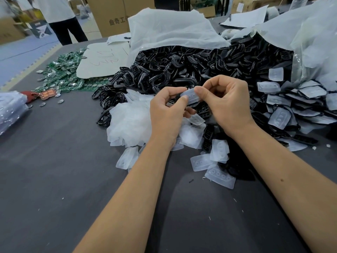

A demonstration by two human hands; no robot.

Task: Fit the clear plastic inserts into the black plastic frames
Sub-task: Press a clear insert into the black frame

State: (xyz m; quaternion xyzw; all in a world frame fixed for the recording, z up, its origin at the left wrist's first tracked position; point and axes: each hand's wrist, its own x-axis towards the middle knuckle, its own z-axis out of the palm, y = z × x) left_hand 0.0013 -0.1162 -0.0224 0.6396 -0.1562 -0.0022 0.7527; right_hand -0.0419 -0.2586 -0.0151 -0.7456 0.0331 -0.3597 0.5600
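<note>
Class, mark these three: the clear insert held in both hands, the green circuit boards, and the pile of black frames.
clear insert (190, 95), head view, its middle between the thumbs
green circuit boards (63, 73), head view, heap's middle
black frames (182, 68), head view, pile's middle

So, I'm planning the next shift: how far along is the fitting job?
Done: a heap of filled frames lies at right. In hand: the left hand and right hand pinch one clear insert. Left: a big pile of empty black frames and loose inserts.
</note>
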